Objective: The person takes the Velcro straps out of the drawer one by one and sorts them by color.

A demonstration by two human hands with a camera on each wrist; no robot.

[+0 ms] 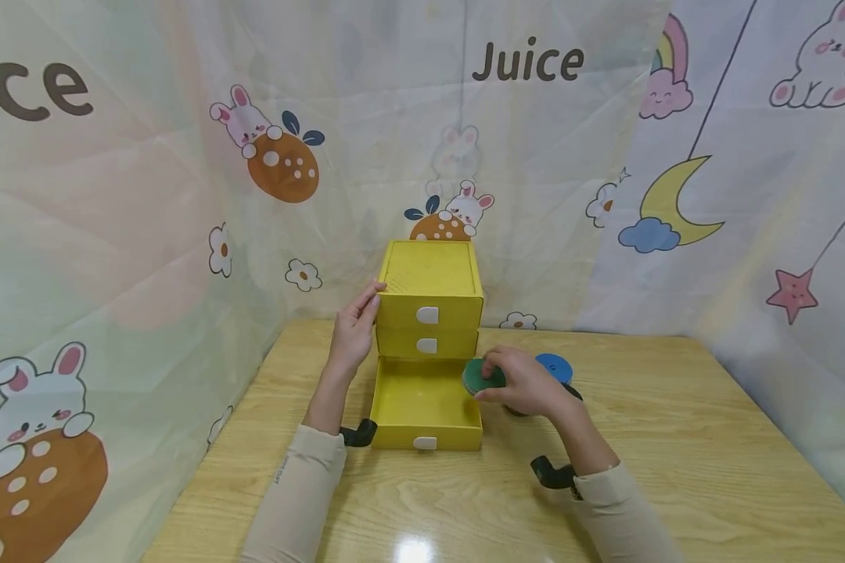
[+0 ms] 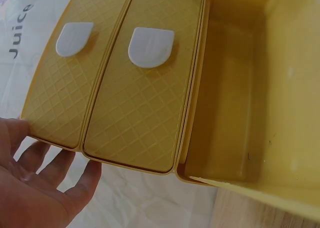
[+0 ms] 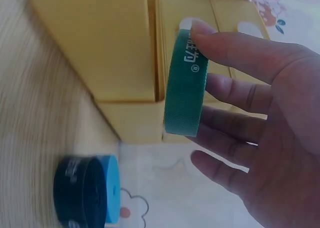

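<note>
A yellow drawer unit (image 1: 429, 270) stands on the table, its bottom drawer (image 1: 426, 395) pulled out with its bare floor showing. The two upper drawers, each with a white tab, are closed. My left hand (image 1: 353, 336) rests its fingers against the unit's left side, near the top; in the left wrist view, fingertips (image 2: 90, 175) touch the side edge. My right hand (image 1: 528, 379) pinches a green roll of strap (image 1: 480, 377) between thumb and fingers, at the right edge of the pulled-out drawer. White printing marks the roll's outer band (image 3: 186, 88).
A blue roll (image 1: 553, 366) and a black roll (image 3: 80, 190) lie on the wooden table (image 1: 648, 438) to the right of the drawer unit, partly behind my right hand in the head view. A printed cloth (image 1: 366, 141) hangs close behind the unit and along both sides.
</note>
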